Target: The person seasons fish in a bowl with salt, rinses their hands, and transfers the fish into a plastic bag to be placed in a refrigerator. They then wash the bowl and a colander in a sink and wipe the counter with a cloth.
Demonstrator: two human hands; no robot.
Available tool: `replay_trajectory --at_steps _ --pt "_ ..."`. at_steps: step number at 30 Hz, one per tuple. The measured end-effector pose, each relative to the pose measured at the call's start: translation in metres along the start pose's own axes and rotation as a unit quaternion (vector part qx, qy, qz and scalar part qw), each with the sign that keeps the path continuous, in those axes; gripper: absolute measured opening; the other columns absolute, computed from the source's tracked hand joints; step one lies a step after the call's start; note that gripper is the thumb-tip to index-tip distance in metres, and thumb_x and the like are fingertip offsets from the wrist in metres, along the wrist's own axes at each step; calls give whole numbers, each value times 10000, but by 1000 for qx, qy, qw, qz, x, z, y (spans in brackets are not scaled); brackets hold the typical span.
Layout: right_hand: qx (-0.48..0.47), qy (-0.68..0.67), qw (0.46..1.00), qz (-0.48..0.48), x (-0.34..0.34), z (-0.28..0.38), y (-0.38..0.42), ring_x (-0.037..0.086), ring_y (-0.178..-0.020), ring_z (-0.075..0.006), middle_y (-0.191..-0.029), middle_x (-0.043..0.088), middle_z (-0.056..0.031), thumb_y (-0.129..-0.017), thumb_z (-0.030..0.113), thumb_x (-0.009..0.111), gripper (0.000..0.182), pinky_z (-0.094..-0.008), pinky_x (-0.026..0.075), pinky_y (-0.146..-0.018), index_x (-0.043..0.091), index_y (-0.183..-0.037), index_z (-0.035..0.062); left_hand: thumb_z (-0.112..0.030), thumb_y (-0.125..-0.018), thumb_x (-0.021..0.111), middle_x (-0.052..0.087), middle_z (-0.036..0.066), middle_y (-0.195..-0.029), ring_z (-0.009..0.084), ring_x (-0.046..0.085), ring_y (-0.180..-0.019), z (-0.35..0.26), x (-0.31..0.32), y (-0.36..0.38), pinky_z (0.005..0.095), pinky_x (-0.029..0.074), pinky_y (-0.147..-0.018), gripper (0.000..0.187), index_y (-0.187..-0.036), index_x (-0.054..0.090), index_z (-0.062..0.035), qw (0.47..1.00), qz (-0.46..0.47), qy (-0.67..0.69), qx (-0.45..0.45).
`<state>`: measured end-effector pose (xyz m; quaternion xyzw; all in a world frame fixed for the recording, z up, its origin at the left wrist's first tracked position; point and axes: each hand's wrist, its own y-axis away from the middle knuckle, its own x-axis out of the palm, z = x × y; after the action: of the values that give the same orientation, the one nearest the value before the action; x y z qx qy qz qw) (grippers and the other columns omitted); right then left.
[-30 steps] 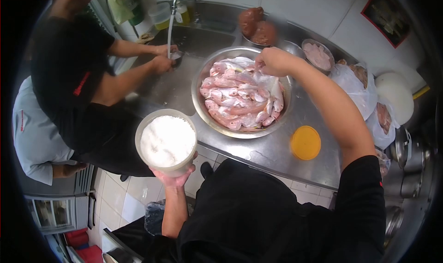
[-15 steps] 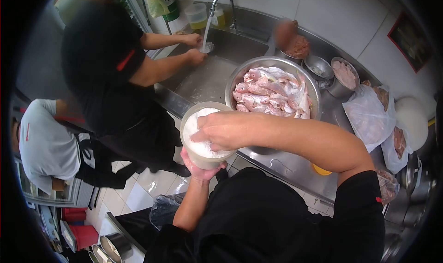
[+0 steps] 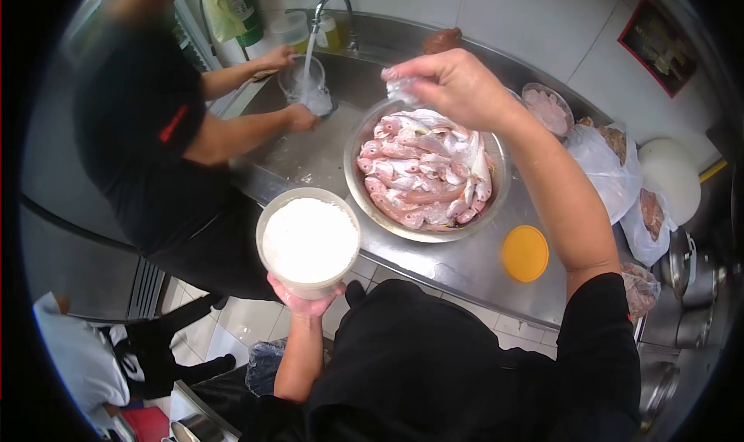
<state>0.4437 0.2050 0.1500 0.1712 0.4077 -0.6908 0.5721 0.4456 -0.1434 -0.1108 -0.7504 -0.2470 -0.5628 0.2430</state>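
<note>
Head view: the right hand pinches white grains above fish heaped in the steel bowl; the left hand grips the tub from below; sprinkling seems in hand; the next move calls for an even release.

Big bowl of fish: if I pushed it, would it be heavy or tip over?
Probably heavy: the metal bowl is piled with fish. It would likely slide before tipping, being wide on a smooth counter. The shiny fish might be slippery.

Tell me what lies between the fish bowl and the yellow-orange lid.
Only bare steel counter shows between the fish bowl and the yellow-orange lid, in the head view.
</note>
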Motion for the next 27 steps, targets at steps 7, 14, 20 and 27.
replay_trajectory --at_steps 7,14,20,27 --pt "45 76 992 -87 -30 -17 19 674 -880 -285 -969 696 -154 -817 92 684 206 -364 530 -818 725 -1018 84 -738 -839 397 357 256 -1425 500 468 -1140 -2 20 -5 499 571 -721 863 -1497 267 -195 1000 13 -1 -23" --pt "-5 228 971 73 -19 -57 48 638 -941 -303 -1014 658 -140 -788 68 688 235 -386 510 -835 664 -1019 31 -757 -827 405 341 263 -1423 489 479 -1119 -2 23 3 472 584 -698 889 -1503 248 -202 1000 -5 -21 -12" --pt "58 153 981 -104 -23 -28 24 629 -758 -318 -798 623 -138 -757 46 675 128 -386 509 -704 589 -847 15 -760 -819 434 340 260 -1423 481 479 -1118 -1 26 3 467 587 -691 898 -1503 245 -210 1000 -7 -23 -7" --pt "68 196 978 23 46 -122 53 653 -829 -276 -883 675 -133 -745 114 719 173 -426 510 -787 634 -883 52 -729 -848 444 332 281 -1419 479 472 -1140 1 29 3 471 577 -727 884 -1514 202 -201 999 42 -26 1"
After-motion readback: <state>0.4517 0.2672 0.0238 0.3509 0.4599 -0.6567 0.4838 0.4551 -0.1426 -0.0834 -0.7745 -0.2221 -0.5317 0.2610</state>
